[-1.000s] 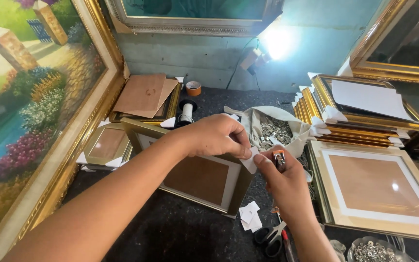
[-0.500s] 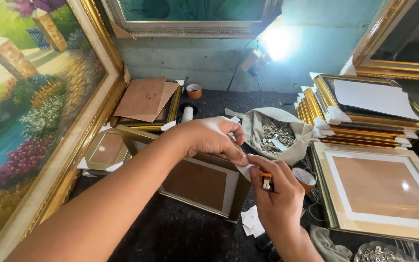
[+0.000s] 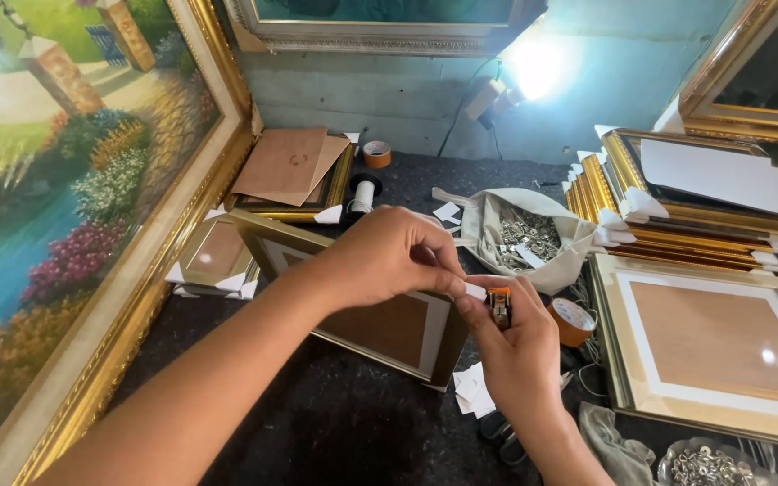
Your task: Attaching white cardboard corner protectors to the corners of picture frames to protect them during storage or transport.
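Where the two hands meet above the dark worktop, the right hand point(image 3: 520, 346) pinches a small orange-and-metal tool point(image 3: 499, 306) upright between thumb and forefinger, closed firmly on it. The left hand point(image 3: 389, 256) nips a small white cardboard corner protector point(image 3: 474, 291) at the upper right corner of a gold picture frame point(image 3: 380, 328), which stands tilted, brown backing toward the camera.

Protector: likely light, thin, easily creased; best held by its edges. Frame: judged stiff and moderately heavy, gilding prone to scuffs; take it by the rails, not the backing.

Loose white corner protectors point(image 3: 472, 391) lie just below. A tape roll point(image 3: 573, 321) sits just right of the hands. Beyond, an open cloth bag of metal hangers point(image 3: 524, 236). Far right, stacked gold frames point(image 3: 677, 211); left, a large landscape painting point(image 3: 56, 180).
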